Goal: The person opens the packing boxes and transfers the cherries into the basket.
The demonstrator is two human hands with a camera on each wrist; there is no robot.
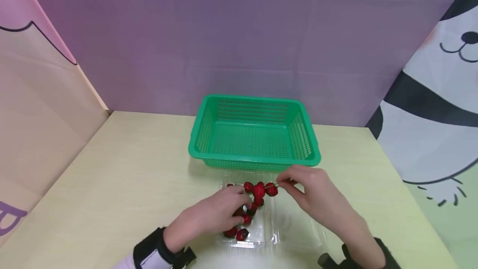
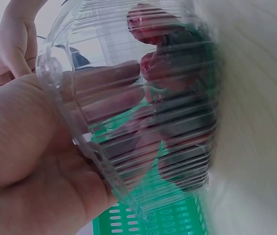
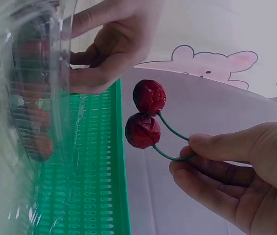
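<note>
hands point(image 1: 216, 211) point(image 1: 317, 194), left fingers point(image 1: 242, 199) in box point(image 1: 263, 228), right pinching stems point(image 3: 173, 132)

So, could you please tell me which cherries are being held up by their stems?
The pair of cherries pinched by its green stems in the right hand; the other cherries sit in the clear plastic box.

Inventory by kind, as I count it on my remote feeds: one left hand point(image 1: 218, 211) and one right hand point(image 1: 317, 190); two black wrist straps point(image 1: 151, 245); one green basket point(image 1: 254, 160); one clear container point(image 1: 258, 232); one counter point(image 1: 130, 177). Held cherries point(image 3: 149, 98): two, with two green stems point(image 3: 172, 131). Other cherries point(image 1: 242, 234), in the container: at least five; I cannot give a full total, as they overlap and fingers cover some. Printed figures: one panda point(image 1: 444, 113), one pink animal point(image 3: 204, 66).
</note>
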